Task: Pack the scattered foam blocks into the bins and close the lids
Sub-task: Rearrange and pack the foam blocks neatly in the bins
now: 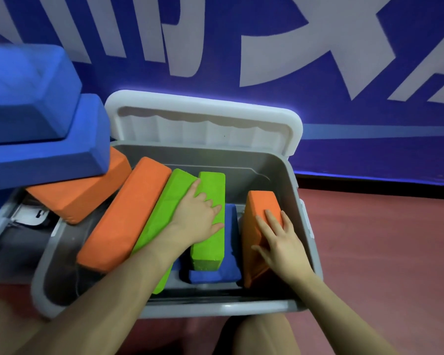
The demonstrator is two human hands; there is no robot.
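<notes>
foam blocks mostly in the grey bin [303, 226], packing midway, lid not closed.

head view: white lid [203, 119] stands open at 12 o'clock of the bin. inside, from 9 toward 3 o'clock: long orange block [123, 213] leaning, two green blocks [162, 216] [210, 249] on edge, a blue block [215, 275] under them, and a shorter orange block [262, 203] tilted against the 3 o'clock wall. left hand [198, 216] lies flat, fingers loosely spread, pressing on the green blocks. right hand [277, 239] flat with fingers spread, resting on the tilted orange block.

left to do, judging by this: another orange block [82, 190] and two big blue blocks [26, 93] [49, 155] pile at 10 o'clock over the bin corner, not packed. blocks look unsettled; lid closes after. a second bin at 9 o'clock is hard to make out.
</notes>
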